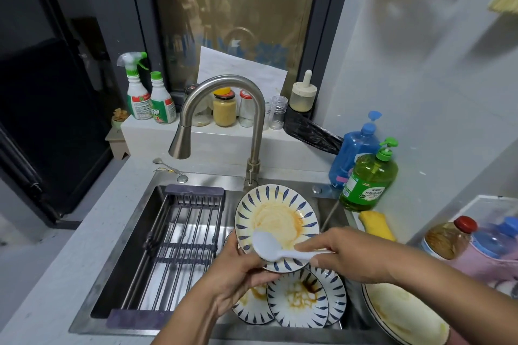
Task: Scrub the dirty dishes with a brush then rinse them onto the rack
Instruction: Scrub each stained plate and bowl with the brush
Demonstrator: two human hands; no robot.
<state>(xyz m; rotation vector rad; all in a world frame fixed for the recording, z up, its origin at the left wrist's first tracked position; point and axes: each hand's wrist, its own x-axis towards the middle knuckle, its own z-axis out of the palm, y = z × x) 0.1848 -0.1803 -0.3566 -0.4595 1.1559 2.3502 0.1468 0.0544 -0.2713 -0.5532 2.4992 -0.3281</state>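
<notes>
My left hand grips the near rim of a dirty plate with blue leaf marks and orange sauce stains, holding it tilted up over the sink. My right hand pinches the handle of a white plastic spoon-shaped utensil, whose head lies against the plate's lower face. Below, several more stained plates of the same pattern lie stacked in the sink. A dark wire rack spans the sink's left half. No water runs from the faucet.
A green soap bottle and a blue one stand right of the faucet, a yellow sponge beside them. A large white dirty plate leans at the sink's right. Spray bottles and jars line the back ledge.
</notes>
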